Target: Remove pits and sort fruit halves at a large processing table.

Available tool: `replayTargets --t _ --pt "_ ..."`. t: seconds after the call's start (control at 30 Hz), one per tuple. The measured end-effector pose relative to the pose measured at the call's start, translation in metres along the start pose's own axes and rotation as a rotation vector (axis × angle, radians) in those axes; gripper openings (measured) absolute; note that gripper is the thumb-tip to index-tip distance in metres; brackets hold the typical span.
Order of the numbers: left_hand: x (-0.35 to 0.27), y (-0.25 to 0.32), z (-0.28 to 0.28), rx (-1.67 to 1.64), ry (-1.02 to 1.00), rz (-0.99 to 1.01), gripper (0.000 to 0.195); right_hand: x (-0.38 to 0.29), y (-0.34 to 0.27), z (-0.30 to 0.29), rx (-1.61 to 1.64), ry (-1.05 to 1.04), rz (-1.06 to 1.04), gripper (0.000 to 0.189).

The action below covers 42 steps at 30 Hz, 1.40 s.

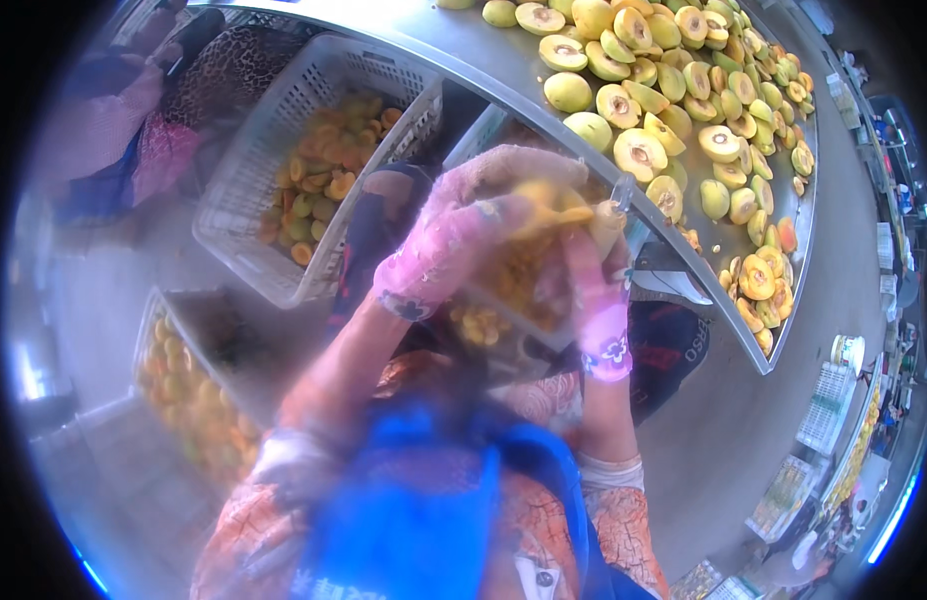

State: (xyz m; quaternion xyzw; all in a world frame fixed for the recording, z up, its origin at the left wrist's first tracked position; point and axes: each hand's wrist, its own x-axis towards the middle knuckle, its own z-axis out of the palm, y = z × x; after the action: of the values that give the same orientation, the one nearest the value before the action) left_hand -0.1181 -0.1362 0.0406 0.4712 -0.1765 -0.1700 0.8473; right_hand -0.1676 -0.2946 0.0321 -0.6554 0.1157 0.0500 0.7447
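Both my hands wear pink gloves with a flower pattern and meet in front of me at the metal table's edge. My left hand [478, 210] has its fingers curled around a yellow fruit piece [546, 206], which is blurred. My right hand [602, 300] is close beside it, fingers raised around a pale, handle-like object [607, 223]; its kind cannot be told. Halved yellow-green stone fruits [639, 154], some with the stone showing, lie heaped on the metal table [463, 41] just beyond my hands. Below my hands, a container holds yellow fruit pieces [482, 322].
A white plastic crate [246, 210] of fruit halves stands at the left, with another fruit-filled crate [144, 352] below it. A person in pink [103, 127] is at the upper left. The table's raised rim [703, 277] runs past my right hand. More crates [827, 409] stand far right.
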Motion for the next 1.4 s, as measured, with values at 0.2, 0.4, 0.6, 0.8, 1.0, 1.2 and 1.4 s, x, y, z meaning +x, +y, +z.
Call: replayTargets --t 0.2,0.4,0.6,0.8,1.0,1.2,1.4 --pt "0.006 -0.01 -0.001 -0.018 0.04 -0.086 0.059 0.004 0.009 -0.003 0.016 0.005 0.001 0.022" --pt "0.019 -0.022 0.007 -0.274 0.168 -0.131 0.049 0.009 0.012 -0.001 -0.078 0.035 0.013 0.026" --pt "0.033 -0.04 0.015 -0.123 0.35 0.011 0.04 0.004 0.028 -0.011 -0.606 0.088 -0.436 0.046" --pt "0.034 -0.045 0.02 0.128 0.383 0.072 0.037 0.004 0.049 -0.02 -1.022 -0.026 -0.31 0.066" --pt "0.035 -0.048 0.03 0.122 0.417 0.121 0.033 0.001 0.058 -0.023 -1.075 -0.008 -0.647 0.051" --pt "0.028 -0.045 0.028 0.212 0.415 0.139 0.029 0.0 0.039 -0.018 -0.814 -0.179 -0.38 0.046" --pt "0.033 -0.034 0.009 0.382 0.209 0.018 0.03 0.008 0.042 -0.031 -1.075 -0.327 -0.588 0.044"
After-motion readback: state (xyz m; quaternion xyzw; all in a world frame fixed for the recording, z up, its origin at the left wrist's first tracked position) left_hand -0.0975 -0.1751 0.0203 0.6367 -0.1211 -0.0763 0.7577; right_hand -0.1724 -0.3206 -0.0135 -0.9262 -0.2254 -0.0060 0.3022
